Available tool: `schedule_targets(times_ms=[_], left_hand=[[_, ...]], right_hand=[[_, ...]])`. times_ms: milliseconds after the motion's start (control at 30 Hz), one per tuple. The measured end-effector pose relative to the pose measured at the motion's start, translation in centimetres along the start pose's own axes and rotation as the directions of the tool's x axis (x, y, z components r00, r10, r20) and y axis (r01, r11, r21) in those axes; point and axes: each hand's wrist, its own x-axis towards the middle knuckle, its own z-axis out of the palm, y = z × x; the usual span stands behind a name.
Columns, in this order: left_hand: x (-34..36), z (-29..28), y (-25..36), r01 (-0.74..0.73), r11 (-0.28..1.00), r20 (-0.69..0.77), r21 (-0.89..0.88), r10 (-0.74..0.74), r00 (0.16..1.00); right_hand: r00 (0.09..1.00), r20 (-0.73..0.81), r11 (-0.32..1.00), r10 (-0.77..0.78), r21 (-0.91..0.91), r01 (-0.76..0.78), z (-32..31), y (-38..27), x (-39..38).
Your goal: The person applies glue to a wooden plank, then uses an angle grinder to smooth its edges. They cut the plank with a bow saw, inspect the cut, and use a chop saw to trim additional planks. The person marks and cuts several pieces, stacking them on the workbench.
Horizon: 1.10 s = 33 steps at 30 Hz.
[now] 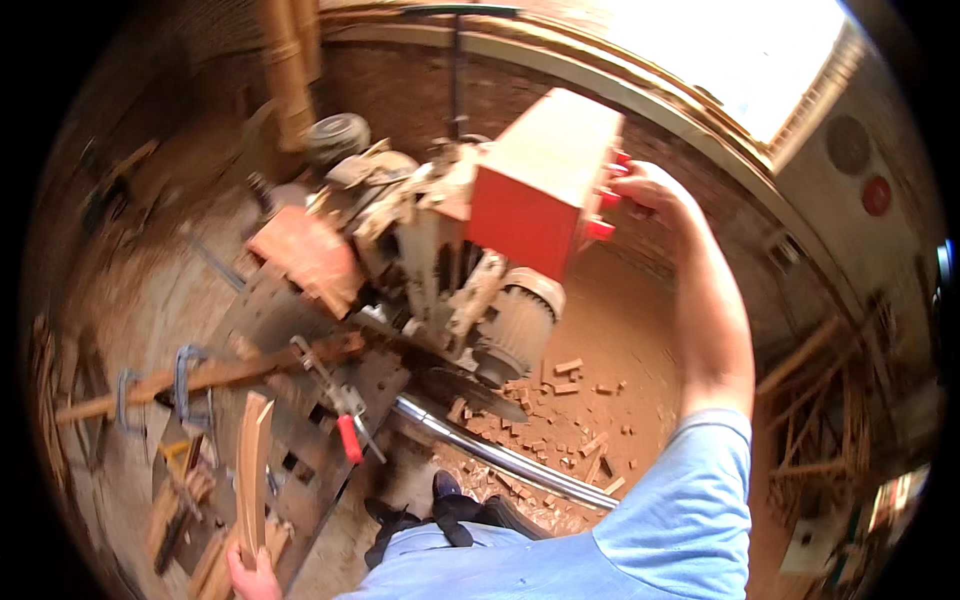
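Blue-grey steel clamps [188,385], far left, hold a long timber [225,374] against the table [290,425].

Next, lower left: the worker's left hand [255,578] has fingers and thumb closed round the bottom end of some pale wood [253,470]. Reads as two thin strips side by side; could be one piece with a lit edge, can't tell from where I stand. It sticks up in front of the table, most of its length above the fist.

Handling, my guess: light, stiff, dry, not slippery. Sawn edges likely splintery, thin enough to crack if bent hard. Held by the end, it'll want to tip; nearer the middle balances better. Grip the flat faces, keep skin off the edges. If it's a pair, pinch both together or they'll slide apart.

Moving right: red-handled clamp [348,438] on the table, then a round saw blade [470,393]; can't tell if it's spinning. Grey motor [520,325] above it, then a red box [525,215].

Far right: right hand [645,190] has its fingers at the box's red knobs [600,230]. Pressing or just touching, can't tell.
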Motion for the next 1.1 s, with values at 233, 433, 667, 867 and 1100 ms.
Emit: schedule_targets(times_ms=[233,433,667,867,1100], left_hand=[[-2.5,-0.2,1.5,0.189,0.982,-0.088,-0.022,-0.19,0.978],[-3.2,-0.3,1.9,0.209,0.972,-0.081,0.106,-0.201,0.976],[-6.5,-0.5,-1.0,0.412,0.858,0.143,-0.306,-0.387,0.911],[-7.5,1.3,-4.9,0.504,0.745,0.409,-0.437,-0.335,0.849],[-10.0,-1.7,-7.1,0.688,0.557,0.593,-0.465,-0.381,0.709]], right_hand=[[0.95,-0.099,0.933,-0.298,-0.243,0.267,-1.8,8.6,3.0],[0.907,-0.073,0.909,-0.414,0.013,0.416,-3.0,11.7,4.7],[0.757,-0.528,0.922,-0.385,-0.247,0.297,-2.9,2.4,-6.6],[0.705,-0.687,0.786,-0.176,0.333,0.521,6.7,-9.3,-18.0],[0.685,-0.235,0.665,-0.69,0.17,0.727,23.5,-17.1,-30.4]])
